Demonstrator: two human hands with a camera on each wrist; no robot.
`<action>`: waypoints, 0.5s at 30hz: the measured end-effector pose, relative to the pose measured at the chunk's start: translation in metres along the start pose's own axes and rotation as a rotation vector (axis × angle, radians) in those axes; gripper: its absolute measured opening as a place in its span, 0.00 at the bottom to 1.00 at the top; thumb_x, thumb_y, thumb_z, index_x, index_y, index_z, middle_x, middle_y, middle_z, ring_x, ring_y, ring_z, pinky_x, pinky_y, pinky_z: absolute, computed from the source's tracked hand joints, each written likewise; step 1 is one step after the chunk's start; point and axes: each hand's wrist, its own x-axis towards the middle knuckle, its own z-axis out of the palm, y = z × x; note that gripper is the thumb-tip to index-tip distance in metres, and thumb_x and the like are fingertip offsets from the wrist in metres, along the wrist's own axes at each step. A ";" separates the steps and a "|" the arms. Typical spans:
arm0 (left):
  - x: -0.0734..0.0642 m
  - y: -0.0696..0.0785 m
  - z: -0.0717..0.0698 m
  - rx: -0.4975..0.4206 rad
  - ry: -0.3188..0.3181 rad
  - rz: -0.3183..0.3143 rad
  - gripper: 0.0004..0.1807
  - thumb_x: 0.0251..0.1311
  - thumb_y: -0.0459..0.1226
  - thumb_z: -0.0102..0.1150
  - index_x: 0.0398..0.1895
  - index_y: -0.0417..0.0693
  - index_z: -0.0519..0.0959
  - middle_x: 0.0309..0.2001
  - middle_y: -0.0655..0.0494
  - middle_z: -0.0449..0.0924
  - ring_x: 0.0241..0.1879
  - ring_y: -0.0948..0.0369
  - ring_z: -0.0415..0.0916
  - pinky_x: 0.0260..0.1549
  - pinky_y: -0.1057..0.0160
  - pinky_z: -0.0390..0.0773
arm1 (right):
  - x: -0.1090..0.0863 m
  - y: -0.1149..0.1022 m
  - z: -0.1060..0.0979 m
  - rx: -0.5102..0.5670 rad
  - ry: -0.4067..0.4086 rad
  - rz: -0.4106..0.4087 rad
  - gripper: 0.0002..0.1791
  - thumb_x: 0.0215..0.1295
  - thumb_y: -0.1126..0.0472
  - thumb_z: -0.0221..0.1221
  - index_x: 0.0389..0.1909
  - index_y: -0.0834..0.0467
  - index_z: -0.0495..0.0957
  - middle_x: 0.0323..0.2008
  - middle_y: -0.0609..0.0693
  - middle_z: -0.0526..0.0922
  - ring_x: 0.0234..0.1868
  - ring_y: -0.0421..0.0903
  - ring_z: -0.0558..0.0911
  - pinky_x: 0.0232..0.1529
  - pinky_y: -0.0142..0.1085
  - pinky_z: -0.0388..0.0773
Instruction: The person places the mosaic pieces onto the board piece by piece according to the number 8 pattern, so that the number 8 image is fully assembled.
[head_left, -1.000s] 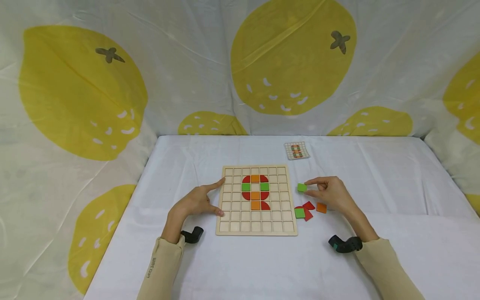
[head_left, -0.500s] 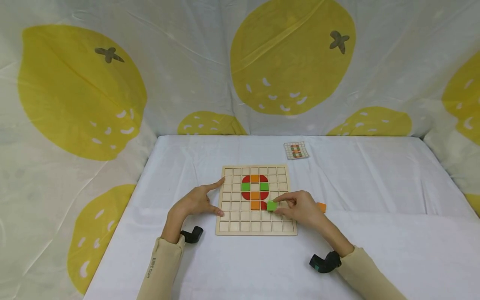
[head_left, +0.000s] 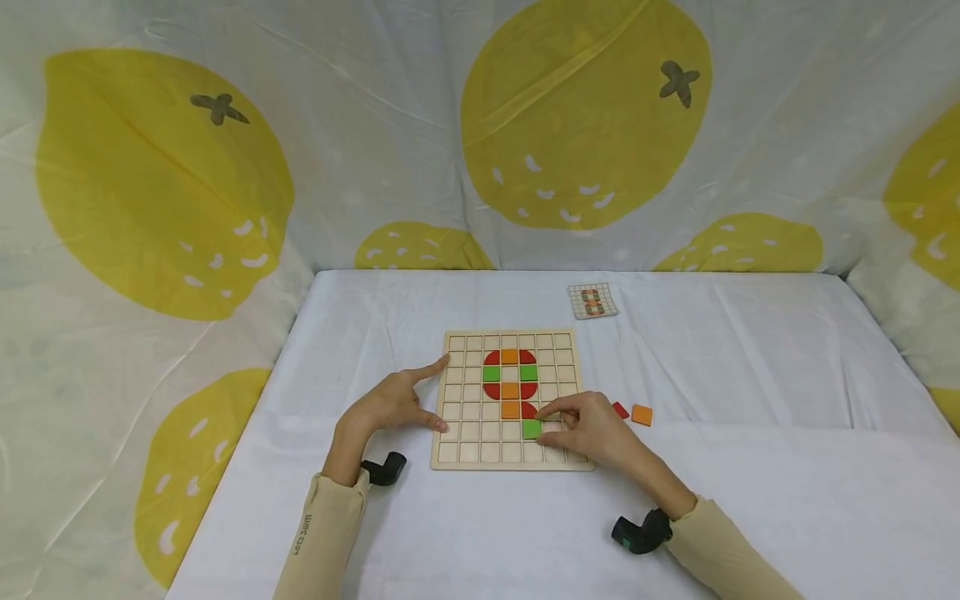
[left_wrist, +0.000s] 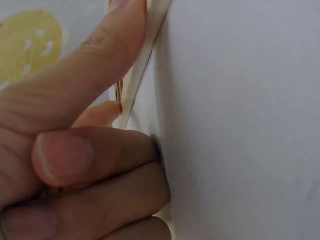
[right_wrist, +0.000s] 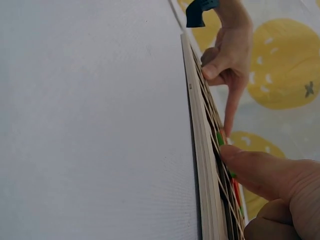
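A wooden grid board [head_left: 468, 452] lies on the white cloth, with red rounded pieces [head_left: 491, 391], orange squares [head_left: 510, 409] and green squares [head_left: 491, 373] in its middle cells. Thumb and forefinger of my right hand [head_left: 592, 429] pinch a green square tile [head_left: 532, 429] at its right side, just below a red quarter-round piece [head_left: 528, 408]. Along the board's left edge, my left hand [head_left: 393, 402] touches the frame with straight thumb and forefinger spread apart. Its other fingers [left_wrist: 100, 150] are bent under in the left wrist view.
To the right of the board lie an orange square [head_left: 642, 415] and a red piece [head_left: 620, 410] partly hidden by the right hand. A small card [head_left: 592, 301] printed with a coloured grid pattern rests behind the board. Lemon-print cloth [head_left: 585, 117] hangs at the back.
My right hand has carried the green tile left from beside the board onto a cell under the red quarter-round piece. My left hand has stayed at the board's edge.
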 end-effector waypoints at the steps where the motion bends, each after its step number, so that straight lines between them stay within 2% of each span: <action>1: 0.000 0.000 0.000 -0.002 -0.002 -0.001 0.64 0.43 0.47 0.85 0.83 0.65 0.55 0.16 0.63 0.56 0.19 0.64 0.56 0.24 0.65 0.62 | 0.000 0.000 0.000 -0.004 -0.003 -0.005 0.13 0.52 0.55 0.79 0.40 0.49 0.91 0.15 0.41 0.59 0.19 0.37 0.58 0.24 0.30 0.54; 8: 0.001 0.001 0.000 -0.003 -0.004 -0.005 0.64 0.42 0.47 0.85 0.83 0.65 0.55 0.16 0.63 0.56 0.19 0.64 0.55 0.25 0.65 0.62 | -0.001 0.003 -0.003 0.016 -0.030 -0.014 0.13 0.54 0.54 0.78 0.40 0.49 0.91 0.15 0.41 0.59 0.19 0.36 0.59 0.24 0.30 0.55; 15: 0.000 0.000 0.001 0.000 0.003 -0.020 0.64 0.42 0.47 0.85 0.83 0.66 0.55 0.17 0.62 0.56 0.20 0.63 0.56 0.26 0.64 0.62 | -0.001 0.004 -0.001 0.015 -0.007 -0.031 0.12 0.54 0.55 0.78 0.40 0.49 0.91 0.14 0.40 0.58 0.18 0.36 0.57 0.25 0.29 0.54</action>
